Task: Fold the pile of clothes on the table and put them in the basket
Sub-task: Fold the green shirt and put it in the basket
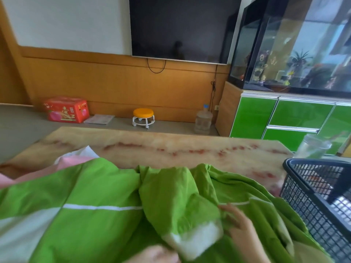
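Head view: a green jacket [98,188] with a white stripe lies spread over the near side of the table [190,147], its sleeve [176,202] folded across the body, white cuff toward the person. The right hand [237,223] grasps the sleeve just beside the cuff, fingers curled at its edge. The left hand [157,254] sits at the bottom edge below the cuff, too blurred to tell its grip. A pink garment [38,173] peeks out on the left. A black basket [321,205] stands on the table's right end, touching the jacket.
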A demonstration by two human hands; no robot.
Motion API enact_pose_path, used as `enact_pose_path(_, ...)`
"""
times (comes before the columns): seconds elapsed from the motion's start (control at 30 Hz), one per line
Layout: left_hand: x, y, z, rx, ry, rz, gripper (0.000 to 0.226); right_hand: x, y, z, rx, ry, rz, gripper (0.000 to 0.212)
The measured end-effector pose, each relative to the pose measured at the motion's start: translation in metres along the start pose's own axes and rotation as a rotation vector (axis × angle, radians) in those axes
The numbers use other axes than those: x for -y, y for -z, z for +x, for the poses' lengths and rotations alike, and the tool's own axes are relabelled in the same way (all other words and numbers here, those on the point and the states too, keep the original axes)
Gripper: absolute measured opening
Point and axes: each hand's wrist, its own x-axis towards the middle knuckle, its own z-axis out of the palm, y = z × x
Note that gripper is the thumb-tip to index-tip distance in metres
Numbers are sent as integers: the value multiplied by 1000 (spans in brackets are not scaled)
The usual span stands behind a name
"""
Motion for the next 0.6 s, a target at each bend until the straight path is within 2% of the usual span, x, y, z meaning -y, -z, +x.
enact_pose_path(0.03, 14, 0, -3, 11, -35, 145, 43, -10, 3, -7, 52, -49, -34, 93)
enact_pose_path(0.07, 17, 0, -5, -64, -71, 312, 35, -12, 8, -18, 76, -88, -54, 88)
enact_pose_path(0.1, 11, 1, -7, -229, -123, 504, 27, -13, 13, -28, 60, -92, -60, 76)
enact_pose_path(0.13, 10, 5, -10, -353, -221, 575, 19, -11, 15, -38, 27, -82, -106, 59)
enact_pose_path(0.2, 0, 6, -14, -536, -259, 577, 10, -1, 12, -57, 13, -54, -191, 21)
enact_pose_path(0.23, -2, 5, -13, -604, -273, 607, 14, 4, 6, -64, 41, -65, -223, 21)
enact_pose_path(0.33, -3, -7, 0, -662, -229, 846, 57, 8, -12, -71, 64, -96, -329, 74)
enact_pose_path(0.4, -6, -15, 6, -699, -169, 931, 79, 10, -21, -70, 69, -129, -340, 82)
enact_pose_path(0.43, -8, -19, 11, -712, -169, 938, 83, 10, -25, -68, 61, -146, -332, 80)
enact_pose_path(0.5, -8, -26, 20, -687, -223, 818, 73, 10, -35, -64, 32, -173, -309, 75)
enact_pose_path(0.57, -4, -35, 24, -592, -319, 460, 51, 16, -46, -62, 14, -175, -206, 65)
enact_pose_path(0.6, -3, -41, 23, -526, -351, 192, 43, 21, -51, -61, 16, -196, -72, 59)
